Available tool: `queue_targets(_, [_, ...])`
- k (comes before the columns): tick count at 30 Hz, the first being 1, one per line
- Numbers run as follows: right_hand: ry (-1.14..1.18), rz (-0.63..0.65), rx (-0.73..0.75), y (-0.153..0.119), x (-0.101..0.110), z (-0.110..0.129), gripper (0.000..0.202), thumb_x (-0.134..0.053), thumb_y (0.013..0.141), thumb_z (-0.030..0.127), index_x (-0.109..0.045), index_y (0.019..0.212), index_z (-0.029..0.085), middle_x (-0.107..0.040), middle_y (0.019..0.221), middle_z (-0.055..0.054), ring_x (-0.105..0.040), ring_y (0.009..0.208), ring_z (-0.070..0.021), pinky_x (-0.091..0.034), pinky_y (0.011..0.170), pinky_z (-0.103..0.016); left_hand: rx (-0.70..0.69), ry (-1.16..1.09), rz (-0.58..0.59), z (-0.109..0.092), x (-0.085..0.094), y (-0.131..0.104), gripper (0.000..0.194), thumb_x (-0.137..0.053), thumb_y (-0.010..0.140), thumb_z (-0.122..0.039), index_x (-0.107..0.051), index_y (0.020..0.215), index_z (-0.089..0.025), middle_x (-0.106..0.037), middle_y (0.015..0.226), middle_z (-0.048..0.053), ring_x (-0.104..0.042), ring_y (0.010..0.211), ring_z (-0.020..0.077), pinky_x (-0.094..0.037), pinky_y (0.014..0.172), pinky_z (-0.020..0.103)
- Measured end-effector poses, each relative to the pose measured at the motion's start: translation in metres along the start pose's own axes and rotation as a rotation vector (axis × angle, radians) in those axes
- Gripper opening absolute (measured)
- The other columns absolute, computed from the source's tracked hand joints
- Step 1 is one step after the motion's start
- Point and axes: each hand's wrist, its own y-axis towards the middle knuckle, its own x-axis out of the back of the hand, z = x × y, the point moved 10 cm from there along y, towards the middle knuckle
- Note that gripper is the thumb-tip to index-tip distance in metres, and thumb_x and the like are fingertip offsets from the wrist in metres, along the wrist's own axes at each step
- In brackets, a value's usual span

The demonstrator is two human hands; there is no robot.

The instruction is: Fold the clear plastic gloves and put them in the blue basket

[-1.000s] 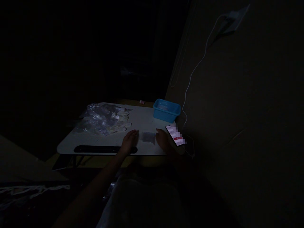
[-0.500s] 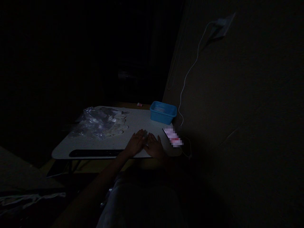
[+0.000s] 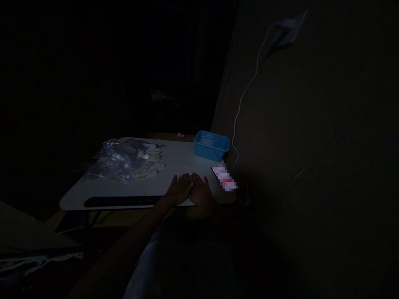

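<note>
Both my hands are side by side, palms up, over the near right part of a white folding table (image 3: 181,155). My left hand (image 3: 180,190) has its fingers stretched out and holds nothing. Against it lies my right hand (image 3: 200,192), also flat and bare, the inner edges of the two touching. Just right of my right hand is a phone (image 3: 224,177) with a lit, blurred-out screen. A blue plastic basin (image 3: 212,146) stands beyond the hands, with something pale inside that I cannot make out.
Crumpled clear plastic (image 3: 121,160) covers the table's left part, with pale gloves (image 3: 152,162) partly under it. A dark slot (image 3: 121,201) runs along the front edge. A white cable (image 3: 240,104) hangs from a wall socket (image 3: 289,31). Behind the table lies a small red-and-white item (image 3: 181,135). The room is dark.
My hands have turned from palms down to palms up and come together edge to edge. The whole view has shifted slightly.
</note>
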Motion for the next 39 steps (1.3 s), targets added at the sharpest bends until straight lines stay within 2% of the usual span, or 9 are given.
queue_targets(19, [-0.002, -0.028, 0.01, 0.0004, -0.0009, -0.0009, 0.06, -0.033, 0.083, 0.039, -0.027, 0.135, 0.01, -0.025, 0.142, -0.014, -0.016, 0.133, -0.0229, -0.012, 0.104, -0.049, 0.031, -0.019, -0.025, 0.0045, -0.0024, 0.0017, 0.052, -0.013, 0.09, -0.036, -0.029, 0.134, -0.016, -0.027, 0.142, 0.012, -0.02, 0.132, 0.0204, -0.011, 0.104, 0.051])
queue_targets(39, [0.012, -0.034, 0.001, 0.0008, -0.0032, -0.0026, 0.06, -0.032, 0.082, 0.037, -0.027, 0.135, 0.009, -0.024, 0.143, -0.014, -0.016, 0.133, -0.0222, -0.011, 0.104, -0.048, 0.028, 0.024, -0.031, 0.0041, -0.0037, 0.0019, 0.056, -0.012, 0.089, -0.039, -0.03, 0.134, -0.011, -0.026, 0.142, 0.014, -0.018, 0.132, 0.0236, -0.013, 0.104, 0.051])
